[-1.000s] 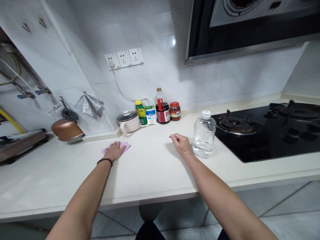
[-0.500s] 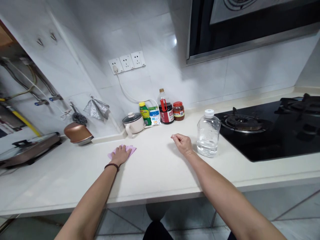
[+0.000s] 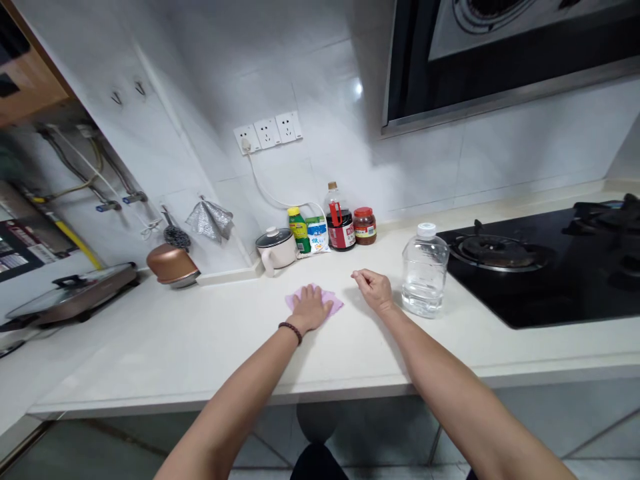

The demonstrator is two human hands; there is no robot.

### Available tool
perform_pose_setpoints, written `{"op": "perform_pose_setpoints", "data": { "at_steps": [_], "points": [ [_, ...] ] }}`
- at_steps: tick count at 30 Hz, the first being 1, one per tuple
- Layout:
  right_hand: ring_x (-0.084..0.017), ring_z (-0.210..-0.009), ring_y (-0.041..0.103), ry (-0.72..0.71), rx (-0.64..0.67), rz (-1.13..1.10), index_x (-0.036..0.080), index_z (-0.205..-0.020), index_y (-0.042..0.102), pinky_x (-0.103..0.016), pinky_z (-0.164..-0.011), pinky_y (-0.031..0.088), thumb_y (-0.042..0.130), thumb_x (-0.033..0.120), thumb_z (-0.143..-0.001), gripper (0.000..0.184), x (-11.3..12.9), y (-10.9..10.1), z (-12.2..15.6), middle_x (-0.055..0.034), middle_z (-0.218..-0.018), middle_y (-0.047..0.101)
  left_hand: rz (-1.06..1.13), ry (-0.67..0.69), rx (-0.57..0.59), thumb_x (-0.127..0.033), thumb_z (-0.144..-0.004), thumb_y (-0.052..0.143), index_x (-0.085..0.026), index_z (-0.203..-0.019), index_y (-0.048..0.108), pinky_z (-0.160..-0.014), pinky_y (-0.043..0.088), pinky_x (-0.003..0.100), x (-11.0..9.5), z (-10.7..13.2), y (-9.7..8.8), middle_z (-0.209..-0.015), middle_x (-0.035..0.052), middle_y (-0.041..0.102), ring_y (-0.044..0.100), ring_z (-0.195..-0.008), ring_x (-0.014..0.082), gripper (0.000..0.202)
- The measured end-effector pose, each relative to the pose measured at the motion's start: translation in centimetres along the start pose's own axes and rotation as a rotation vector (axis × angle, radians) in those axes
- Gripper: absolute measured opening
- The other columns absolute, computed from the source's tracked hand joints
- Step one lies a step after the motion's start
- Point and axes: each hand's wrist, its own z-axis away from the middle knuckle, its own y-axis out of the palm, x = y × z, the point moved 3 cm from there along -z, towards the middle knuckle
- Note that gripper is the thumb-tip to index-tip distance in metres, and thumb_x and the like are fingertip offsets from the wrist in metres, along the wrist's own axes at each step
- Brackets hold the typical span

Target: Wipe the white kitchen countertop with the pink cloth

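My left hand [image 3: 309,309] lies flat with fingers spread on a pink-purple cloth [image 3: 336,305], pressing it against the countertop. A dark beaded bracelet [image 3: 292,328] circles that wrist. To its right, my right hand [image 3: 374,289] is closed in a loose fist just above or on the counter, with nothing visible in it. Close beside that hand stands a clear plastic bottle [image 3: 425,273] with a white cap, partly filled with clear liquid.
Along the wall stand a lidded cream pot [image 3: 278,253], a green bottle [image 3: 299,230], a white packet [image 3: 319,237], a dark sauce bottle [image 3: 341,230] and a red-lidded jar [image 3: 365,228]. A gas hob [image 3: 540,287] is right; a copper-coloured pot [image 3: 170,263] and an electric pan [image 3: 70,293] are left.
My left hand has slid rightward across the counter with the cloth, closer to my right hand. My right hand keeps its place by the bottle. The view has shifted slightly left.
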Motion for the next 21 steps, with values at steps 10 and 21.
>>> {"op": "perform_pose_setpoints", "data": {
  "at_steps": [10, 21],
  "points": [
    [-0.016, -0.059, 0.058, -0.001, 0.008, 0.001, 0.021, -0.082, 0.075, -0.025, -0.058, 0.041, 0.048, 0.058, -0.091, 0.047, -0.2, -0.4, -0.1, -0.0005, -0.061, 0.065, 0.058, 0.324, 0.009, -0.069, -0.094, 0.015, -0.010, -0.159, 0.012, -0.117, 0.009, 0.064, -7.4, 2.6, 0.2, -0.166, 0.0193, 0.007, 0.001, -0.152, 0.0388, 0.087],
    [-0.016, -0.059, 0.059, 0.010, 0.010, 0.007, 0.022, -0.083, 0.076, -0.026, -0.059, 0.042, 0.049, 0.059, -0.090, 0.047, -0.8, -0.7, -0.1, 0.0002, -0.061, 0.065, 0.031, 0.144, -0.028, -0.064, -0.096, 0.020, -0.015, -0.158, 0.018, -0.118, 0.011, 0.059, 4.1, 3.9, 0.0, -0.166, 0.0157, 0.010, 0.005, -0.153, 0.0333, 0.079]
  ]
}}
